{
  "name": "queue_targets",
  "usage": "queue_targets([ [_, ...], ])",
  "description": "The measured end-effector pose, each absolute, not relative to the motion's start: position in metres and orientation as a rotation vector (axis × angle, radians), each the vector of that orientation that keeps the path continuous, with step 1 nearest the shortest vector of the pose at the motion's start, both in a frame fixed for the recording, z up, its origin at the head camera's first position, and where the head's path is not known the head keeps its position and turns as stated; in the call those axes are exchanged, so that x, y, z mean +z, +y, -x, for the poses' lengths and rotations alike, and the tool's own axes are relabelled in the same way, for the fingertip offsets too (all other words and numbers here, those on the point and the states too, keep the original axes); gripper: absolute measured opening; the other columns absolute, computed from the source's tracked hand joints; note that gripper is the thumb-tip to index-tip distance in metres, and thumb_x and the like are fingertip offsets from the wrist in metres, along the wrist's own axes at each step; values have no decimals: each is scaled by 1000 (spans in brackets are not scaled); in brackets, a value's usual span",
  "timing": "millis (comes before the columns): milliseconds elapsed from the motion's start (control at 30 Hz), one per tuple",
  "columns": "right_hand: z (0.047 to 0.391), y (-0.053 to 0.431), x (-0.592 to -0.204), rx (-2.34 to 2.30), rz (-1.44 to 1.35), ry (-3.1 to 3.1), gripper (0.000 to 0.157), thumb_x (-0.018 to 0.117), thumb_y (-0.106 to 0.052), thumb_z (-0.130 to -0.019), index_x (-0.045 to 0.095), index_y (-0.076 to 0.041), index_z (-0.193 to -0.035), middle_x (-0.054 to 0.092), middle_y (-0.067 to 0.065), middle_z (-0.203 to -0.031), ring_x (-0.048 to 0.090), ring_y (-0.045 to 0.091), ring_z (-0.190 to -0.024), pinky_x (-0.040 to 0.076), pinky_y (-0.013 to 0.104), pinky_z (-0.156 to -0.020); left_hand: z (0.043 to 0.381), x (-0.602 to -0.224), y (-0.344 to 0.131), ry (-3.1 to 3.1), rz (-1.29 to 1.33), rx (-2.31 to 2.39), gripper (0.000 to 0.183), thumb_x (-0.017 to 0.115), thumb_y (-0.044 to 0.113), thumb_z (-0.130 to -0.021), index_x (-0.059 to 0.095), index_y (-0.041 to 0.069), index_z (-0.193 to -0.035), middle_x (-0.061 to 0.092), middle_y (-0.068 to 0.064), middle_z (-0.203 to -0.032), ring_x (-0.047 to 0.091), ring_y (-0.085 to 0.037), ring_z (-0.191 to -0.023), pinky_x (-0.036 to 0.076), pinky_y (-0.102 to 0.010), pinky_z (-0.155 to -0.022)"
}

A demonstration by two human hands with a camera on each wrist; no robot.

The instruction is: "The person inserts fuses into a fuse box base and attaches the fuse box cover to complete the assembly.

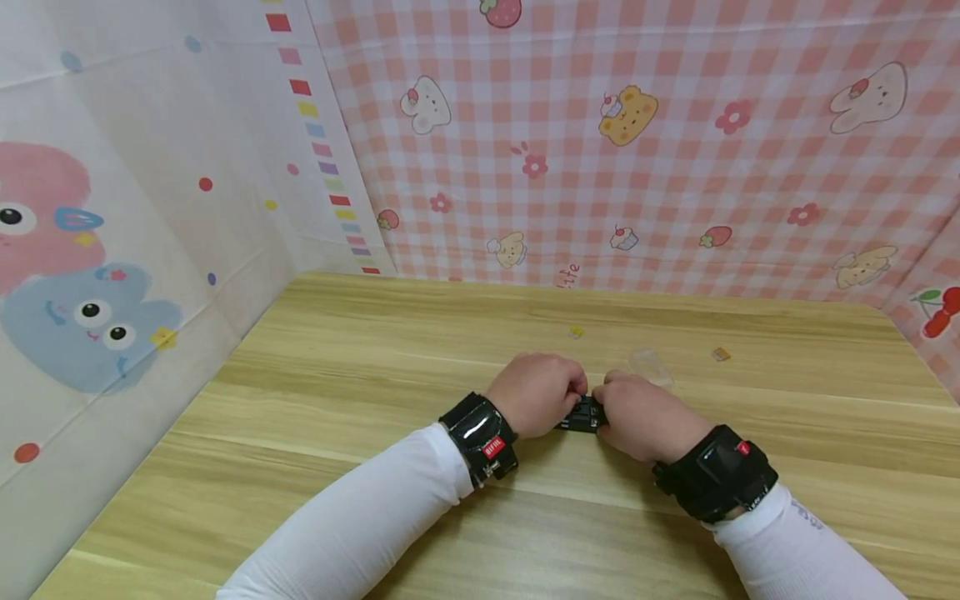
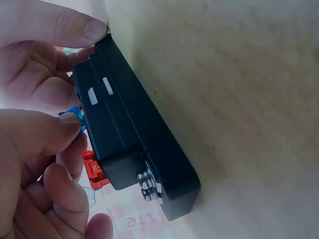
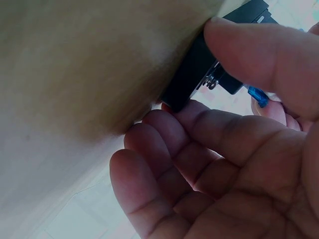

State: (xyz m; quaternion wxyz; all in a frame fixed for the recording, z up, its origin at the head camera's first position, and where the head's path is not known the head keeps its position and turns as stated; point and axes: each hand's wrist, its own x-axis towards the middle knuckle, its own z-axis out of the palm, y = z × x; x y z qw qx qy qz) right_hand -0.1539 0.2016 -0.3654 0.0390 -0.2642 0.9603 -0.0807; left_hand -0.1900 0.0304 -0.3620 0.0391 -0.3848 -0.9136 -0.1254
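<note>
Left grip (image 1: 538, 396) pinching blue piece (image 2: 76, 110) over black block (image 2: 122, 132), right grip (image 1: 648, 417) clamped on block's right end

– What's behind the table (image 1: 300, 358)?
– A pink checked cloth (image 1: 465, 50), printed with a bear (image 1: 628, 118), strawberries (image 1: 503, 12) and flowers (image 1: 732, 117).
– Left of the table?
– A white cloth (image 1: 232, 108) with coloured dots (image 1: 206, 184), a pink creature (image 1: 45, 179) and a blue creature (image 1: 67, 333).
– Right of the table?
– A second checked panel (image 1: 949, 360), showing red cherries (image 1: 936, 325).
– And the table itself?
– Yellowish wood, its grain running sideways.
</note>
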Motion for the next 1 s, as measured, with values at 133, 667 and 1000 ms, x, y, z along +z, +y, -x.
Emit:
queue_targets([
  [133,154,202,-366,-247,824,2952,16,74,-12,-73,63,-7,-83,48,2,-76,44,14,-62,43,29,-57,190,-363,31,-2793,1184,-374,5,65,24,-87,70,23,-88,60,16,-77,47,1,-68,43,-24,-67],
  [667,153,202,-364,-253,806,2946,15,74,-12,-74,64,-7,-84,48,1,-76,44,15,-63,43,29,-58,189,-361,32,-2771,1202,-305,4,66,24,-86,70,23,-87,59,16,-75,47,1,-66,44,-26,-69],
  [1000,153,202,-366,-272,805,2956,14,73,-12,-74,65,-9,-85,48,1,-75,44,15,-62,43,29,-57,188,-361,34,-2750,1197,-260,6,65,25,-86,71,26,-85,60,17,-74,48,1,-67,44,-28,-68],
])
